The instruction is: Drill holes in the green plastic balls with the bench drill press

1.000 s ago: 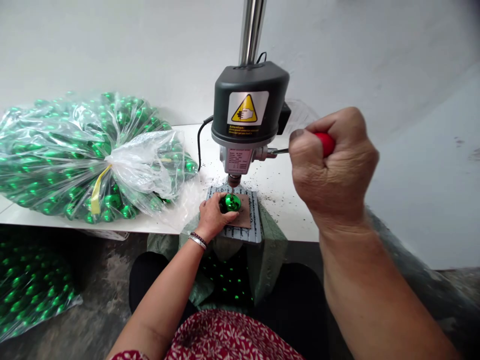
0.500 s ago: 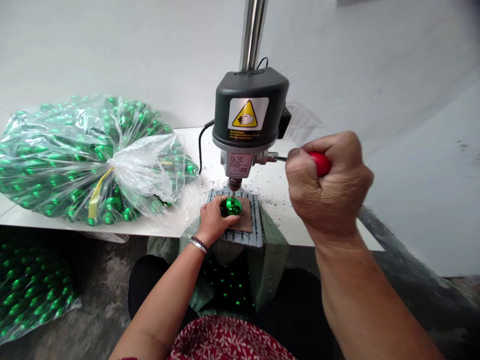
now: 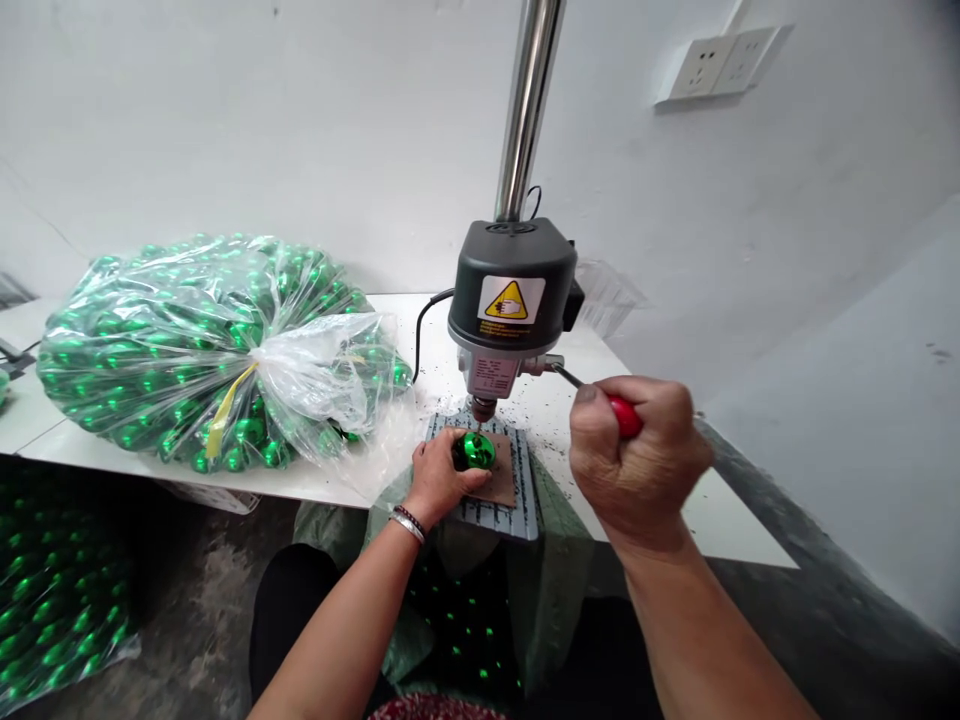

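Note:
My left hand [image 3: 441, 477] is closed around a shiny green ball [image 3: 478, 451], thumb and fingers on its sides. The ball rests on a brown board [image 3: 504, 478] laid over the grey slotted base [image 3: 529, 500] of a bench drill press [image 3: 513, 285]. Right above the ball is the drill chuck [image 3: 483, 408] with a thin bit; whether the bit touches the ball I cannot tell. Wrapped round the red-knobbed feed lever [image 3: 624, 417], to the right of the drill head, is my right hand [image 3: 641, 460].
A tied clear bag [image 3: 187, 350] full of green balls lies on the white table [image 3: 720, 510], left of the drill. Another bag of balls [image 3: 60, 590] sits lower left. Green sacking [image 3: 559, 560] hangs below the base, with balls inside. Dark shavings surround the base. A wall socket [image 3: 716, 65] is upper right.
The camera view has tilted up, so the scene sits lower and the wall socket shows. My right hand and the lever have come lower relative to the drill head. My left hand still holds the ball.

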A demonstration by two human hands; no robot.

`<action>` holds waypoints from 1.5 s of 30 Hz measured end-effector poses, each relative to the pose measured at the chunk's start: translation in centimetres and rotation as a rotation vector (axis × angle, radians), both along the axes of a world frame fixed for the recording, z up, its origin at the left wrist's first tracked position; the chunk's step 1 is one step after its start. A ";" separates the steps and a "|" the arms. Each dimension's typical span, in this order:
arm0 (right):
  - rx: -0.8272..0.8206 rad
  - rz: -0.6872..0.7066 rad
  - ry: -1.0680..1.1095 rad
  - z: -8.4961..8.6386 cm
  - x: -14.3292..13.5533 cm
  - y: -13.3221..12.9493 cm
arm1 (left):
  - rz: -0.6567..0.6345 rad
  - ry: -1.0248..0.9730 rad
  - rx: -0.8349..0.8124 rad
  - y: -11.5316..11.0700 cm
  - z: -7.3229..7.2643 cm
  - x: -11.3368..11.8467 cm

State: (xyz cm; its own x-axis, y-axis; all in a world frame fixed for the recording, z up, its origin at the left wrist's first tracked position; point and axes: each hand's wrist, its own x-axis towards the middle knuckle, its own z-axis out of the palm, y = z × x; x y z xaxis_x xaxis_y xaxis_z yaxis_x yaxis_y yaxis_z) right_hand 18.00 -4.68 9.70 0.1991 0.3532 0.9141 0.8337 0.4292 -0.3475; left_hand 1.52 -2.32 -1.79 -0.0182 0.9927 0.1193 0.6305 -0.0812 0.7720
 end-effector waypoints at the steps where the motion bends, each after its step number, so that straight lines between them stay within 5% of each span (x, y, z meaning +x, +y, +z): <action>1: 0.006 -0.006 -0.005 -0.2 0.0 0.0 | 0.001 -0.002 -0.004 0.0 0.0 0.0; 16: 0.068 0.088 0.024 -3.5 -0.4 -0.1 | 0.009 -0.011 -0.026 -0.2 0.4 0.2; 19: 0.049 0.085 0.089 -1.1 -0.5 0.7 | 0.027 -0.035 -0.036 0.0 0.3 0.3; 22: -0.063 0.106 0.189 3.4 -0.3 2.5 | 0.033 -0.101 -0.031 -0.1 0.2 0.3; 26: -0.352 0.166 0.302 8.0 -0.1 4.8 | 0.038 -0.247 -0.027 -1.6 0.1 -0.1; 32: -0.344 0.161 0.319 8.1 -0.2 5.3 | -0.104 -0.269 0.003 -5.8 1.1 -1.7; 39: -0.280 0.119 0.263 7.3 0.1 5.8 | -0.328 -0.050 -0.056 -8.8 2.7 -4.9; 45: -0.246 0.095 0.266 7.0 0.2 6.0 | 0.162 0.294 0.047 -5.8 2.9 -10.7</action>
